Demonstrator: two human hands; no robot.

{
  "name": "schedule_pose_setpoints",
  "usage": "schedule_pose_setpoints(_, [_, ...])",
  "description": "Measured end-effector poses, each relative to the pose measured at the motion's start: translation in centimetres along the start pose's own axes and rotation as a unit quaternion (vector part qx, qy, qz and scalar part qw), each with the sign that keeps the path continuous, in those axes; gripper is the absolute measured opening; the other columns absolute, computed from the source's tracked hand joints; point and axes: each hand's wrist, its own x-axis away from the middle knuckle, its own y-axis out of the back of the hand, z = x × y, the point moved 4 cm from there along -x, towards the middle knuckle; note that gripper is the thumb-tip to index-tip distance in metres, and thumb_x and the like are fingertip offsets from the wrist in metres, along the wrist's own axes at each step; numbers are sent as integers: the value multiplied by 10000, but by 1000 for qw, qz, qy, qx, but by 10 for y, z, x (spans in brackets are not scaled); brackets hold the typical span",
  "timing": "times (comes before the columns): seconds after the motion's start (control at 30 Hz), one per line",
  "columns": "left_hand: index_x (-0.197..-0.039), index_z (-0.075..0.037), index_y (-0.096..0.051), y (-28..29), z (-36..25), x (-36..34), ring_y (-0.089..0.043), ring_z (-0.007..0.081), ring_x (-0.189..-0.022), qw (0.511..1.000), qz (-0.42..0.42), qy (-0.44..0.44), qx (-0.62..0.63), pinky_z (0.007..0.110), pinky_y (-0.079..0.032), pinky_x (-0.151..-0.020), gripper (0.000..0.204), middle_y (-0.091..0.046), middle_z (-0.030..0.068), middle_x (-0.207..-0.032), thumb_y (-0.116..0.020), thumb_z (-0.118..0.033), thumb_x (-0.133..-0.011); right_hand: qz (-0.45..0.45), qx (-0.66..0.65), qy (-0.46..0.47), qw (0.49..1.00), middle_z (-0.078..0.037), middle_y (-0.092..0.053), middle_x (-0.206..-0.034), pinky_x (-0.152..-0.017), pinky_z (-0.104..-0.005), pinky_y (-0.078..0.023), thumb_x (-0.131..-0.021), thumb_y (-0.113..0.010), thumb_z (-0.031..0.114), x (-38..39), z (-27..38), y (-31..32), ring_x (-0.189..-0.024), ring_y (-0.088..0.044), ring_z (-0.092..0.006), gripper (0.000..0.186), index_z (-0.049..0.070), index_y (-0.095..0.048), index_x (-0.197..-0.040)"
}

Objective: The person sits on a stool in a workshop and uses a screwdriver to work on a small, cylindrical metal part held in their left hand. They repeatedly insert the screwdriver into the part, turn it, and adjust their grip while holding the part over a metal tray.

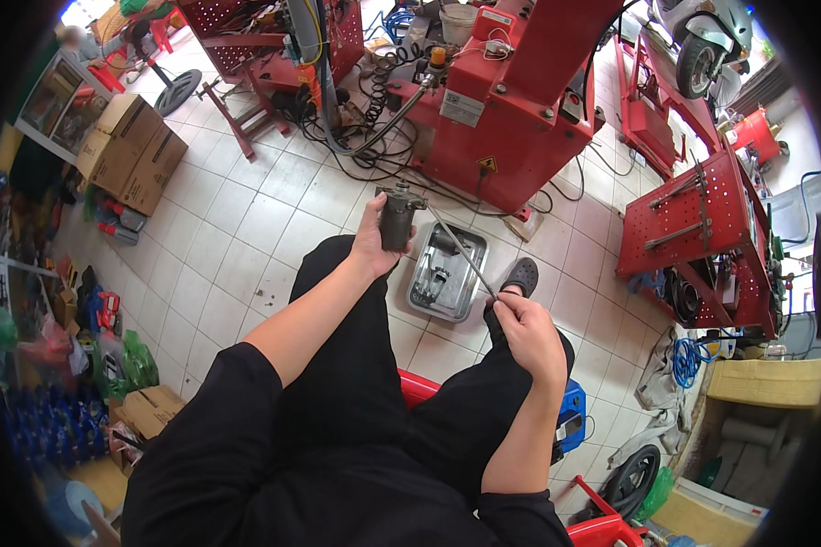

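Two hands are at work, each grasping one thing. The left hand (370,248) is wrapped around one dark cylindrical metal part (396,225), held up above the floor (246,223), near the tray's upper left corner. The right hand (529,335) pinches one long thin rod (470,258), which slants over the tray to the part's right side; whether its tip touches cannot be told. One metal tray (442,314) sits on the tiles, holding several small metal pieces (438,275) too crowded to count. One dark clog (523,273) stands just beside the tray's right edge. Beyond its far edge, one big red machine (511,137) and tangled black cables (374,162) block the floor. One red perforated cart (648,228) stands right; cardboard boxes (132,150) stand left.
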Motion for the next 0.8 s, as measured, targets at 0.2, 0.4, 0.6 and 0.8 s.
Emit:
schedule_pose_setpoints(0.2, [-902, -130, -564, -1, 0, 2, -560, 188, -706, 1000, -10, -3, -15, 299, -424, -567, 458, -568, 37, -798, -588, -557, -737, 6, 6, -5, 1000, -129, -498, -622, -591, -286, -404, -861, -517, 170, 5, 4, 3, -586, -461, -146, 232, -41, -594, -920])
schedule_pose_setpoints(0.4, [-905, -136, -568, 0, 1, 1, -563, 183, -710, 1000, -9, -2, -20, 300, -423, -567, 457, -570, 29, -803, -586, -560, -735, 6, 9, -5, 1000, -128, -509, -626, -593, -288, -407, -865, -515, 177, 6, 4, 4, -586, -470, -152, 241, -40, -597, -930])
schedule_pose_setpoints(0.6, [-921, -148, -556, 0, 1, 2, -567, 181, -720, 999, -8, -5, -36, 308, -425, -565, 471, -564, 14, -804, -606, -568, -714, -10, 8, 4, 1000, -195, -552, -653, -610, -349, -429, -849, -521, 223, 7, -2, 4, -625, -567, -316, 245, 20, -619, -947])
schedule_pose_setpoints(0.8, [-979, -125, -552, -1, 4, 1, -572, 180, -761, 996, 27, -22, -80, 314, -458, -605, 485, -575, 29, -859, -608, -539, -734, -11, 74, -37, 996, -205, -595, -715, -661, -394, -451, -854, -483, 239, 14, 6, 15, -715, -595, -354, 270, 24, -637, -908])
